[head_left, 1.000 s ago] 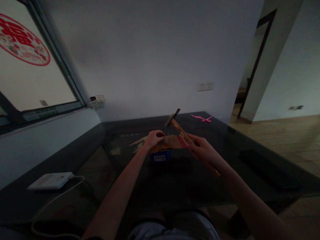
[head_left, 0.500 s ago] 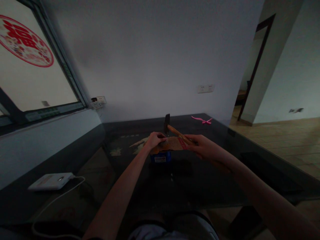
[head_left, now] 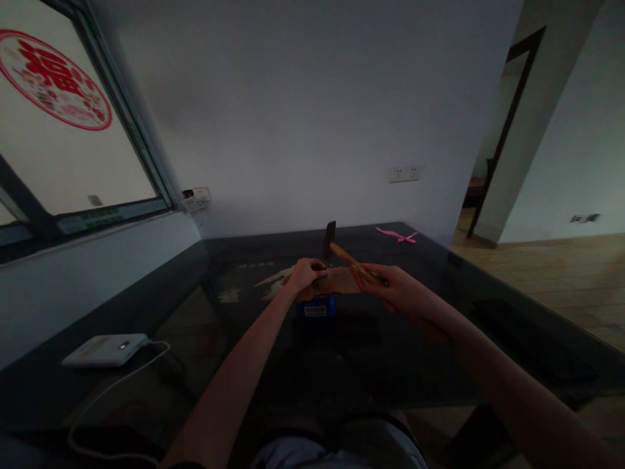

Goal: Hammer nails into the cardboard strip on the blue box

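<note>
A hammer (head_left: 346,255) with a wooden handle and dark head is gripped in my right hand (head_left: 393,284). Its head stands raised above a brown, textured board-like piece (head_left: 340,281) with red marking at its right end. This piece rests on a blue container (head_left: 316,307) with a pale label. My left hand (head_left: 308,272) lies on the left part of the brown piece, thumb and fingers pinched together close to the hammer head. Whatever sits between those fingertips is too small and dark to make out.
On the dark glossy table (head_left: 273,371), a white power bank-like box (head_left: 106,350) with a cable lies at left. A pink ribbon-like item (head_left: 401,237) lies at the far right. A dark flat object (head_left: 532,339) rests near the right edge. Wall sockets (head_left: 405,173) are behind.
The whole view has shifted slightly, so things appear a little further right. The hammer head tilts slightly more; both hands keep their places and grips.
</note>
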The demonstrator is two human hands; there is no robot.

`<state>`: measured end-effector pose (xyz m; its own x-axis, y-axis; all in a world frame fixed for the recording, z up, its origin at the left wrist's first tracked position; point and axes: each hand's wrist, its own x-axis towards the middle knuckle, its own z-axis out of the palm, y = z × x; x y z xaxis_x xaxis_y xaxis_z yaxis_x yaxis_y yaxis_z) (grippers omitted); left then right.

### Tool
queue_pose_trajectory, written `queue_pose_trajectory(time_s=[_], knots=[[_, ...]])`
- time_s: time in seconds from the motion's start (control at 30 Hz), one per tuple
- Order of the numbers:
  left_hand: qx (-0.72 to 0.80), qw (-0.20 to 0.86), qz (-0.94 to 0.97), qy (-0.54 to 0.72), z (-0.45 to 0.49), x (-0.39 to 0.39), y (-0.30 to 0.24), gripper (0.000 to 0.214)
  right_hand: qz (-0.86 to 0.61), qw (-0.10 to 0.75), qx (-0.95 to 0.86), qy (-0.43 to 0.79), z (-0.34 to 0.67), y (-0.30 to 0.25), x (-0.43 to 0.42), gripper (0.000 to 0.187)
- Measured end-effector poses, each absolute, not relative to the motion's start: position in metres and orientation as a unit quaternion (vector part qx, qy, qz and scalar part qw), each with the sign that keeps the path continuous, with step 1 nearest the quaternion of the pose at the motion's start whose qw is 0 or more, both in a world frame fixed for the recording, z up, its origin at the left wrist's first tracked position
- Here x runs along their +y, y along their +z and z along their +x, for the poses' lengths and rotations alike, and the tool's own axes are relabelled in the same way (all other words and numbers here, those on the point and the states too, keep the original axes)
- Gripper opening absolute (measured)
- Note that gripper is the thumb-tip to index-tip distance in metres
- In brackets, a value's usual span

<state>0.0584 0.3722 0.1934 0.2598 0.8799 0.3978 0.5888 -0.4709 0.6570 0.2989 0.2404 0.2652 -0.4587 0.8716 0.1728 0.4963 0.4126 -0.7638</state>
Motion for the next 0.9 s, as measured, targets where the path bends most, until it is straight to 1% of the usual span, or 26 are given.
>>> queue_pose_trajectory(time_s=[0.13,0.37,0.57,0.73,0.9], knots=[[0.480,0.171,0.778,0.367,0.0574,0.3750,0.1916,0.018,-0.436,0.264,-0.801,0.313,0.3004,0.2604,0.2418,0.049],[0.467,0.188,0.779,0.375,0.0554,0.3801,0.1860,0.018,-0.447,0.279,-0.795,0.301,0.3004,0.2638,0.2383,0.051],[0.474,0.180,0.782,0.363,0.0571,0.3771,0.1897,0.018,-0.445,0.260,-0.810,0.280,0.2992,0.2613,0.2386,0.051],[0.472,0.197,0.775,0.371,0.0569,0.3775,0.1892,0.018,-0.433,0.281,-0.802,0.300,0.2998,0.2610,0.2367,0.049],[0.468,0.185,0.782,0.367,0.0563,0.3791,0.1877,0.021,-0.439,0.275,-0.798,0.307,0.3003,0.2567,0.2385,0.051]])
